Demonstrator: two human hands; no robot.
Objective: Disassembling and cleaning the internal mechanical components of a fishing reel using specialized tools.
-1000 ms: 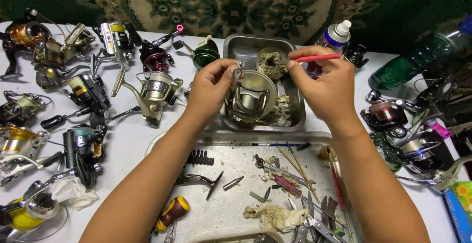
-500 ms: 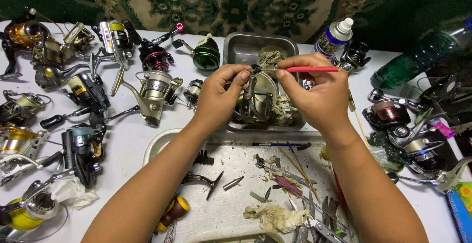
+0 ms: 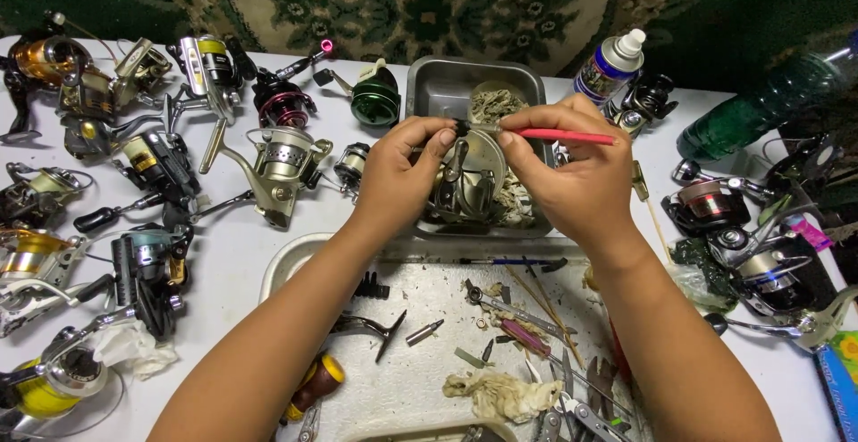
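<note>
On a white counter [image 3: 241,254] crowded with fishing reels, the left hand [image 3: 402,174] grips a silver reel [image 3: 474,178] over a metal tray [image 3: 438,84], while the right hand [image 3: 572,174] pinches a red brush [image 3: 559,134] against the reel's top

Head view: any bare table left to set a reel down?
One bare patch of white table: between the silver reel, the black reel and the left forearm. A thin strip lies beside the spray can. Crowded: both table edges with reels, and the near tray with tools.
</note>
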